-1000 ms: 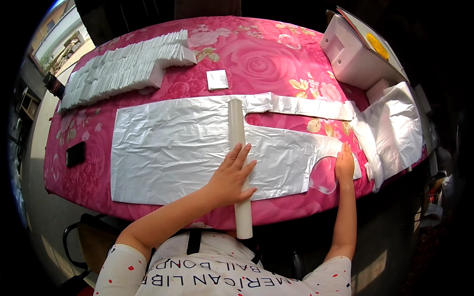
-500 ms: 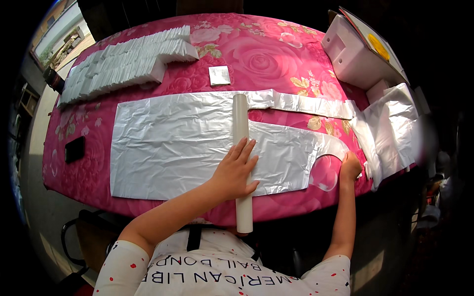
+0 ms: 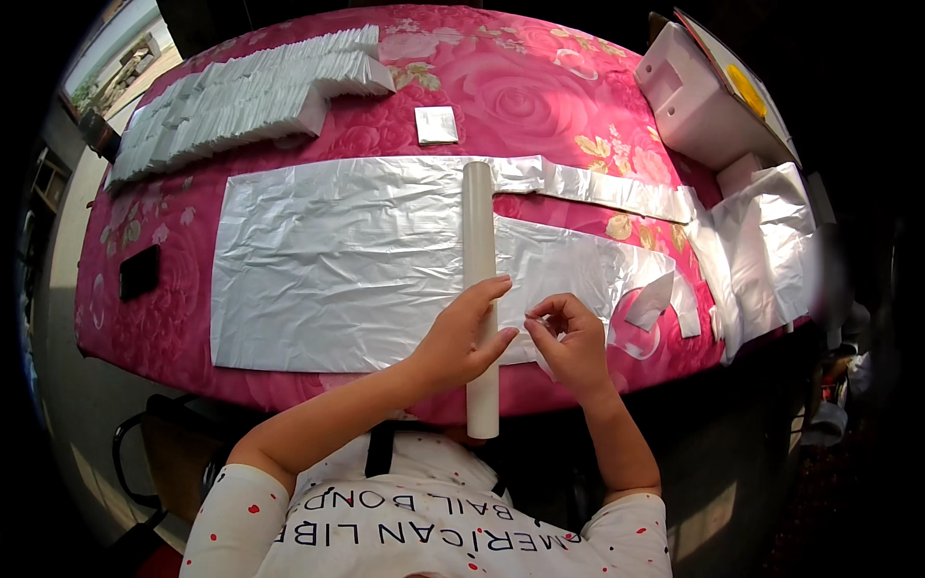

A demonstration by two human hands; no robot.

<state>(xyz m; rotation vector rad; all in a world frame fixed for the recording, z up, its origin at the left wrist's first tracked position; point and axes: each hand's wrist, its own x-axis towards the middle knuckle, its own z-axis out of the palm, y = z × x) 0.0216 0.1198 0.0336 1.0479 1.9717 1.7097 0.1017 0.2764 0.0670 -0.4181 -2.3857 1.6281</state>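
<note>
A silvery-white plastic bag [image 3: 337, 260] with two long handles lies flat on the table. Across it, running front to back, lies a long pale tube [image 3: 478, 226] whose near end juts past the table edge. My left hand [image 3: 453, 332] rests against the tube, its thumb and forefinger stretched apart. Right of the tube, my right hand [image 3: 570, 347] is closed in a pinch on the bag's thin film, above the near handle. That handle's end is creased, with a loose flap [image 3: 651, 302] standing up. The exact edge between my right fingertips is hard to make out.
Stacks of folded white packets [image 3: 241, 106] fill the far left. One flat packet [image 3: 436, 125] lies alone behind the bag. A black phone [image 3: 140, 273] is at left. A white foam box [image 3: 699, 96] and a heap of plastic bags [image 3: 761, 250] occupy the right.
My right hand has moved left from the near handle's end to beside the tube, and the handle is now disturbed. My left hand has tilted, its fingers no longer spread flat.
</note>
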